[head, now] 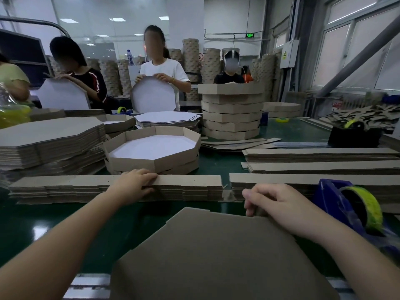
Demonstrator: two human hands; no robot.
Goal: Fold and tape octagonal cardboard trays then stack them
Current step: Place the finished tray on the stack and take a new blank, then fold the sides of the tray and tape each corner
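Board: a brown flat board (212, 252) with cut corners is laid on the green table (65, 224), near and in the middle; its far right edge is held.
Right side: the fingers of the right hand (281, 207) are bent over that far edge and the board is pinched; the thumb cannot be seen well.
Left side: the left hand (134, 182) is stretched far and left to the pile of long strips (65, 191); the top strip (190, 180) is gripped, with fingers curled over its upper edge.
Feel: the board is judged light and stiff; it should bend only along its fold lines; the edges may be crushed or torn if squeezed hard.
Where to hold: the rim is best taken, near a corner notch; the flat middle is left free.
Tape: a blue tape holder (337, 204) with yellow-green tape is set just right of the right hand.
Done work: one folded tray (155, 156) is seen far past the strips; a tall stack of trays (231, 113) is set farther right.
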